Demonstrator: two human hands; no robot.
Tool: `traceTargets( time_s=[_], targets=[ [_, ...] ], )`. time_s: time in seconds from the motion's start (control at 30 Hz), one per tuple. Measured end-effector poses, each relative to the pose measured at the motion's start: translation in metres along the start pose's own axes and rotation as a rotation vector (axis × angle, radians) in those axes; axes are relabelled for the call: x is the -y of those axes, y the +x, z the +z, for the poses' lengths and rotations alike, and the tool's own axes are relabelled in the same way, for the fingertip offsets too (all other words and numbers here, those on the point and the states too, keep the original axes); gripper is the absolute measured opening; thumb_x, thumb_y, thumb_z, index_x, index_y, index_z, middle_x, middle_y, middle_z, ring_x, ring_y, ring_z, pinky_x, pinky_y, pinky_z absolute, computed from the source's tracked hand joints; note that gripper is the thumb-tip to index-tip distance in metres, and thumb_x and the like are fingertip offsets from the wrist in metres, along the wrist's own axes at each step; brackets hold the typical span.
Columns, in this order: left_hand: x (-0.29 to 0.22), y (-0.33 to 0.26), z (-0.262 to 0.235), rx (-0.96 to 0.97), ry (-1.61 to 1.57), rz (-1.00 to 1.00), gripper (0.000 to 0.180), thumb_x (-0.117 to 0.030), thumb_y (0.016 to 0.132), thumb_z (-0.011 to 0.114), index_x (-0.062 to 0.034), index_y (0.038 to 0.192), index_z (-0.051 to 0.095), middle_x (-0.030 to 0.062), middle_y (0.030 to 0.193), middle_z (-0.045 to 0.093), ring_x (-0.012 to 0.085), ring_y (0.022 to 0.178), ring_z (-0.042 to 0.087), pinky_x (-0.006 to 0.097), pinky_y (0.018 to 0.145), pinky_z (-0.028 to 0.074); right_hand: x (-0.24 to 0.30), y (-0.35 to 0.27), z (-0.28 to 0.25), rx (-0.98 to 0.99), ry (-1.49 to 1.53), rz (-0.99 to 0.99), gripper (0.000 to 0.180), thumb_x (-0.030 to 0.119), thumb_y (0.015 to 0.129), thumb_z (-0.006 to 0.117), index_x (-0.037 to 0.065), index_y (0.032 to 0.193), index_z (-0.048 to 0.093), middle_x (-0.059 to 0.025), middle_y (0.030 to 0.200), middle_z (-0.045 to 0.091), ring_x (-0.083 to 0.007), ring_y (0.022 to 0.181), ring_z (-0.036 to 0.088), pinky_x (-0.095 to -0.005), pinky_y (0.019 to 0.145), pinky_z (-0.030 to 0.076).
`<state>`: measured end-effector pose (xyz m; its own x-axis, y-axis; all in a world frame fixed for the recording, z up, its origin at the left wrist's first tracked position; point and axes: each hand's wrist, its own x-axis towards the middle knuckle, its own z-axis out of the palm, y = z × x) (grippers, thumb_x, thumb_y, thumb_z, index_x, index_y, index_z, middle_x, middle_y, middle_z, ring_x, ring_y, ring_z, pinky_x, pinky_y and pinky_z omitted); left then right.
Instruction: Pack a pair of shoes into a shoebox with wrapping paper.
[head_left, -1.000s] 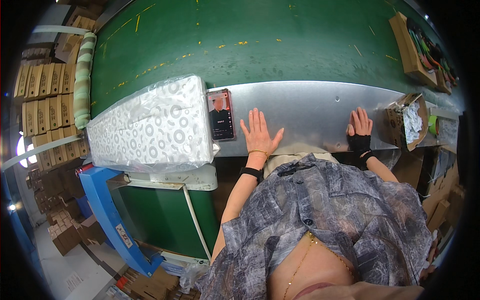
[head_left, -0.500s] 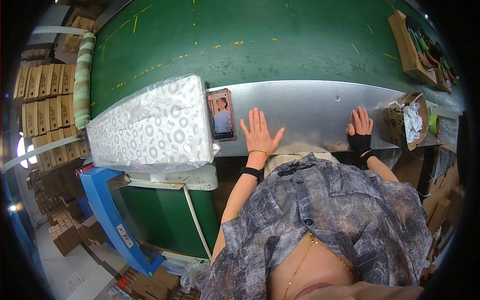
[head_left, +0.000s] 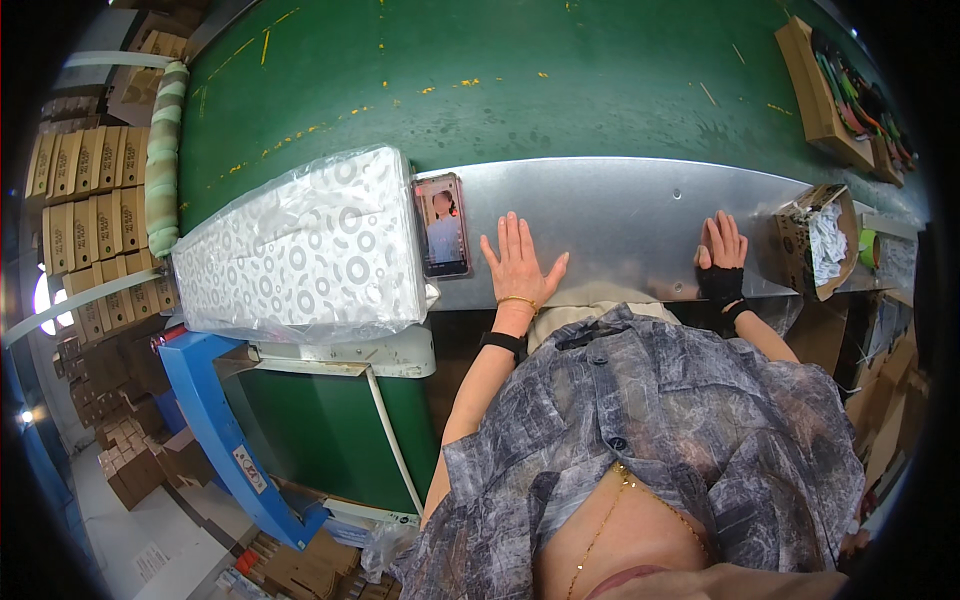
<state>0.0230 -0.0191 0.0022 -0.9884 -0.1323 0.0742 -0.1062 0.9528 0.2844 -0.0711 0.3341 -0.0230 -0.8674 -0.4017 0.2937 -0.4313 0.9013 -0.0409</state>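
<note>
My left hand (head_left: pixel 519 265) lies flat on the grey metal ledge (head_left: pixel 610 215), its fingers spread and nothing under them that I can see. Close to its left rests a smartphone (head_left: pixel 442 226) in a pink case, its screen lit with a picture of a person. Farther right on the same ledge is my right hand (head_left: pixel 722 257), in a black fingerless glove, palm down with fingers stretched out. Left of the phone lies a white stack with a grey ring pattern (head_left: pixel 300 245), wrapped in clear plastic. Both hands are empty.
A small open carton (head_left: pixel 818 243) of crumpled white scraps stands right of my right hand. The green conveyor belt (head_left: pixel 480 90) runs beyond the ledge. At far right is a cardboard tray (head_left: pixel 820 95) of colourful items. A blue frame (head_left: pixel 235 440) and stacked boxes (head_left: pixel 95 220) are left.
My hands stay in place on the ledge. The picture on the phone's screen has changed a little, and the whole view has shifted very slightly.
</note>
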Motion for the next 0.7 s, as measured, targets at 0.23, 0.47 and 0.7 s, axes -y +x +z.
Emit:
traceTargets(
  time_s=[0.23, 0.47, 0.7],
  targets=[
    [0.0004, 0.0001, 0.0005, 0.003, -0.001, 0.002, 0.083, -0.053, 0.076, 0.051, 0.0096, 0.127, 0.031, 0.0238, 0.136, 0.027, 0.0327, 0.131, 0.018, 0.057, 0.101, 0.008, 0.0003, 0.0001, -0.0002, -0.012, -0.010, -0.001, 0.044, 0.017, 0.076, 0.047, 0.009, 0.119, 0.047, -0.0115, 0.133, 0.038, -0.0277, 0.123, 0.034, -0.0427, 0.095, 0.027],
    [0.0017, -0.0009, 0.0022, 0.006, -0.002, 0.000, 0.084, -0.053, 0.076, 0.051, 0.0098, 0.127, 0.031, 0.0236, 0.137, 0.026, 0.0326, 0.131, 0.017, 0.057, 0.102, 0.007, -0.0002, -0.0005, 0.0006, -0.002, 0.004, -0.003, 0.045, 0.017, 0.076, 0.046, 0.010, 0.120, 0.047, -0.0111, 0.133, 0.038, -0.0271, 0.124, 0.034, -0.0427, 0.096, 0.027],
    [0.0007, -0.0002, 0.0010, 0.019, 0.003, -0.003, 0.084, -0.054, 0.077, 0.050, 0.0099, 0.127, 0.031, 0.0235, 0.137, 0.025, 0.0326, 0.131, 0.017, 0.057, 0.102, 0.006, 0.0011, 0.0011, -0.0011, -0.028, -0.004, -0.004, 0.042, 0.017, 0.075, 0.048, 0.010, 0.117, 0.050, -0.0113, 0.131, 0.041, -0.0272, 0.121, 0.037, -0.0429, 0.093, 0.030]
  ],
)
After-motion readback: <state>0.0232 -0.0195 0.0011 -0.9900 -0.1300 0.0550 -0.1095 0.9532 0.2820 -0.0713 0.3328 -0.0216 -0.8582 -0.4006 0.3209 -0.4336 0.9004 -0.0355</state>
